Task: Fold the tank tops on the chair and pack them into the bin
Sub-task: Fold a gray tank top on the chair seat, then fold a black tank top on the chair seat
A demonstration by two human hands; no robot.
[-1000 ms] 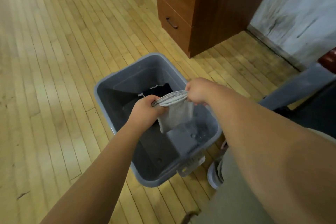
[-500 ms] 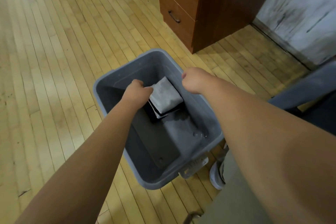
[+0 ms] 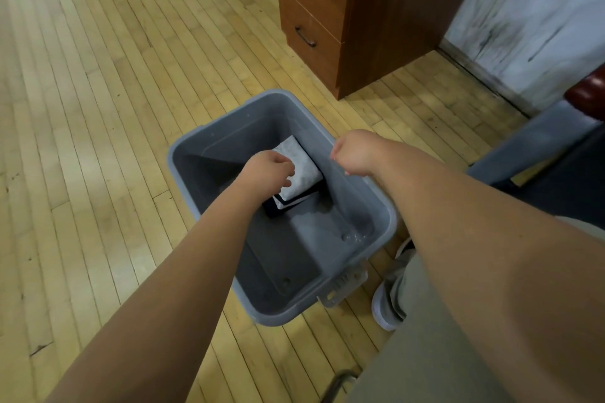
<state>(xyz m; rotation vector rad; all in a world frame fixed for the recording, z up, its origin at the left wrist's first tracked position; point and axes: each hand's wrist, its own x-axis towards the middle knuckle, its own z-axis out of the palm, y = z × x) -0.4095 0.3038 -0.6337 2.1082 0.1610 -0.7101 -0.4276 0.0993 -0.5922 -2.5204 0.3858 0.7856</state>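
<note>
Head view: grey tank top (image 3: 302, 162) is set on the dark stack (image 3: 278, 210) in the bin (image 3: 209, 137), left hand (image 3: 266, 172) curled at its edge, grip unclear, right hand (image 3: 352, 152) fisted empty, and it is best pressed flat and square.

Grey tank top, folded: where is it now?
In the head view, the grey tank top lies in the grey bin, far end, atop a dark folded garment, the left hand touching its near-left edge.

Pale plank floor (image 3: 98, 108), wooden drawers (image 3: 314, 20), perhaps wall (image 3: 523, 10)
</note>
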